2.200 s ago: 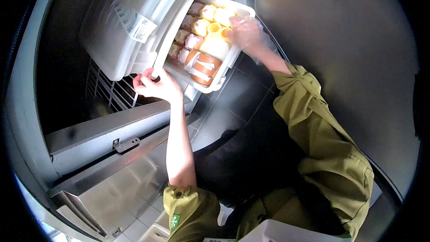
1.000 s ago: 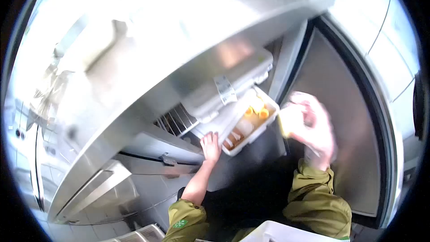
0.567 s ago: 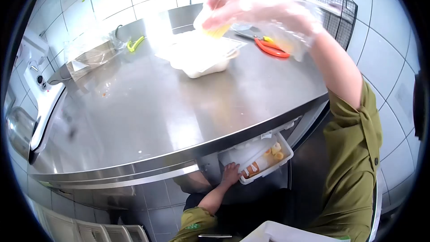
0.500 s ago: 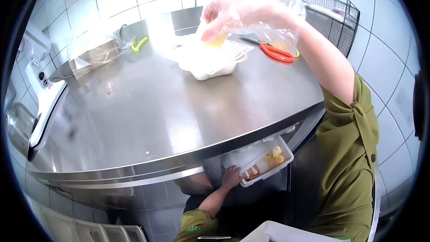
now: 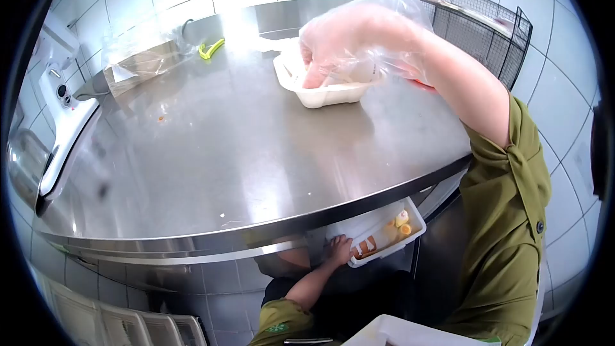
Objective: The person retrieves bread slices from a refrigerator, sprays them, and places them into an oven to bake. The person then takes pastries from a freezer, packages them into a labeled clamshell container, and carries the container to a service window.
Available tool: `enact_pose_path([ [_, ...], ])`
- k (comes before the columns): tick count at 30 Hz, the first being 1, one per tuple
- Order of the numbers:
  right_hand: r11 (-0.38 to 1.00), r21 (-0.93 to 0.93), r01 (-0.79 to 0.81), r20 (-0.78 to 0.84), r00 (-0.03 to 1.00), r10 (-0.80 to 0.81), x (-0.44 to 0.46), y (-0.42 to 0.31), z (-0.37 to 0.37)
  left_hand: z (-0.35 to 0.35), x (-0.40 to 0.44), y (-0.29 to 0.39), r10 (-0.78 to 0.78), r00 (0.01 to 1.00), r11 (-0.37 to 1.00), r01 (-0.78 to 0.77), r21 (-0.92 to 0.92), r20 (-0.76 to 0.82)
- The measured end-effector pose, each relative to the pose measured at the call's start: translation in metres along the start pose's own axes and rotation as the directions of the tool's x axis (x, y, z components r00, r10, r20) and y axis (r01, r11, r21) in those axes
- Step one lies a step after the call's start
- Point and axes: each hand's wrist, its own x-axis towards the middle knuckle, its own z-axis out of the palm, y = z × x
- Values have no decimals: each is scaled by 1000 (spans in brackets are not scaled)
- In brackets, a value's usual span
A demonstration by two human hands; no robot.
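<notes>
My right hand (image 5: 346, 45), in a clear plastic glove, reaches down into a white takeaway box (image 5: 330, 97) on the steel counter. Its fingers are bent together, and their tips are partly hidden inside; what they hold, if anything, cannot be made out. Below the counter's front edge, my left hand (image 5: 341, 250) grips the near left rim of a white plastic bin (image 5: 384, 256). Inside the bin lie pale yellow rolled pieces (image 5: 403, 223) and an orange-brown and white item (image 5: 365, 247).
On the steel counter (image 5: 192, 166) are a white appliance (image 5: 70, 122) at left, a plastic-wrapped cardboard box (image 5: 144, 67) and a yellow-green peeler-like tool (image 5: 211, 48). Behind my right forearm show red handles (image 5: 421, 84) and a black wire basket (image 5: 474, 32).
My right hand has lowered into the takeaway box; the yellow thing it held is out of sight. The printed white sheet no longer covers the box. My left hand stays at the bin.
</notes>
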Motion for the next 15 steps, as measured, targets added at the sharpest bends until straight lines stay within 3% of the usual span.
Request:
enact_pose_path([
  [1, 1000, 17, -27, -24, 999, 27, -9, -2, -2, 0, 2, -1, -2, 1000, 1000, 3, -24, 11],
  [3, 967, 253, -17, -128, 990, 51, -26, 6, -6, 2, 9, -5, 26, 997, 999, -28, -21, -69],
  [4, 851, 404, 336, -413, 897, -159, -32, 40, 11, 5, 9, -8, 43, 995, 999, -44, -15, -89],
  [5, 637, 374, 674, -642, 684, -347, -38, 74, 29, -4, 14, -8, 44, 998, 998, -43, 37, -47],
  [6, 580, 348, 737, -765, 580, -279, -67, 88, 53, 2, 15, -13, 49, 996, 995, -43, 85, -73],
  [7, 594, 405, 695, -828, 554, -83, -101, 90, 83, -4, 17, -12, 74, 996, 972, -60, 229, -53],
  [8, 594, 492, 636, -841, 523, 136, -138, 90, 117, -14, 15, -10, 98, 995, 969, -101, 227, 25],
  [10, 495, 709, 502, -698, 398, 595, -197, 79, 200, -30, 24, -1, 107, 991, 912, -130, 390, 81],
  [11, 379, 829, 412, -525, 334, 783, -215, 73, 249, -36, 28, 4, 121, 992, 942, -122, 311, 22],
  [12, 238, 907, 348, -338, 264, 903, -225, 69, 301, -31, 24, 4, 199, 974, 949, -164, 268, -109],
  [14, 10, 985, 170, -40, 176, 984, -225, 70, 411, -28, 19, 9, 283, 907, 952, -227, 205, -313],
  [15, 161, 974, 159, -178, 105, 978, -209, 67, 479, -31, 11, 12, 302, 876, 951, -248, 186, -376],
])
